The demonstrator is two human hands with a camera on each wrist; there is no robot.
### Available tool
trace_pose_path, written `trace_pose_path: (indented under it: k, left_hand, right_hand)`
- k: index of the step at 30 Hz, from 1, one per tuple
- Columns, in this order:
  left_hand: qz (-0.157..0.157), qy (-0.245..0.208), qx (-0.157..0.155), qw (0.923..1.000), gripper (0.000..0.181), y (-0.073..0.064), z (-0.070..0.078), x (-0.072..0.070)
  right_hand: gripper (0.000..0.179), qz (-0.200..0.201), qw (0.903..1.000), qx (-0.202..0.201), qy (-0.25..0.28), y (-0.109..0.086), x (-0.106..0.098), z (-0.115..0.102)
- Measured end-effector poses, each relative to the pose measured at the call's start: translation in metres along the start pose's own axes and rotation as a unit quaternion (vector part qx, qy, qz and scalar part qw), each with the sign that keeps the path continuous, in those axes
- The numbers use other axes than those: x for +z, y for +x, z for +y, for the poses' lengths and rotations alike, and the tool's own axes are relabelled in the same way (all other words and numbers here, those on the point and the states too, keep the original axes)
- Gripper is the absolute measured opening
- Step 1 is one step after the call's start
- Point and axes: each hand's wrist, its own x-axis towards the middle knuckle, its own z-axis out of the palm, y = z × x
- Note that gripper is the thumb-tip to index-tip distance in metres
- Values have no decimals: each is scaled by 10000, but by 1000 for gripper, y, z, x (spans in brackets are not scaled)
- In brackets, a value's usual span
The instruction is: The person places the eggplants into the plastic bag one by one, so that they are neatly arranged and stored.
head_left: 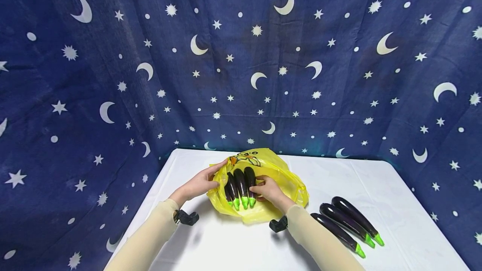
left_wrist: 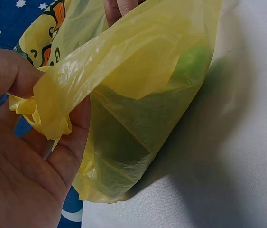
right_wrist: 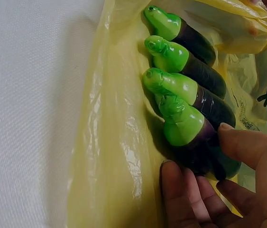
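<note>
A yellow plastic bag (head_left: pixel 290 179) lies on the table with its mouth spread toward me. Several dark purple eggplants (head_left: pixel 240 181) with bright green stems lie side by side inside it, stem ends facing me. My left hand (head_left: pixel 197 185) pinches the bag's left rim, and the bunched film (left_wrist: pixel 52 102) shows between thumb and fingers in the left wrist view. Inside the bag, my right hand (head_left: pixel 272 191) holds the rightmost eggplant (right_wrist: pixel 185 128), thumb on top and fingers along its side. It lies against its neighbour. The left wrist view shows the stems only faintly through the film.
Three more eggplants (head_left: pixel 347 221) lie on the white table (head_left: pixel 226 246) to the right, beside my right forearm. A dark blue curtain (head_left: pixel 241 108) with moons and stars stands behind the table and along both sides.
</note>
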Motion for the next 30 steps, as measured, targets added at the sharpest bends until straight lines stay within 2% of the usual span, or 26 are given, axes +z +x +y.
trace_pose_path:
  k: [12,19,24,30]
  left_hand:
    - [-9,-65,-8,10000,84,-1,0,0]
    - [30,28,42,10000,84,-2,0,0]
    - [27,-18,2,10000,83,-1,0,0]
    - [6,-18,-33,10000,83,0,1,0]
  right_hand:
    - [71,80,9998,-33,-164,-4,-4,-1]
    - [70,0,9993,-110,-361,-15,-8,-7]
    - [67,-161,9974,-348,-613,-23,-11,-12]
    - [61,-421,9900,-770,-1106,-35,-18,-19]
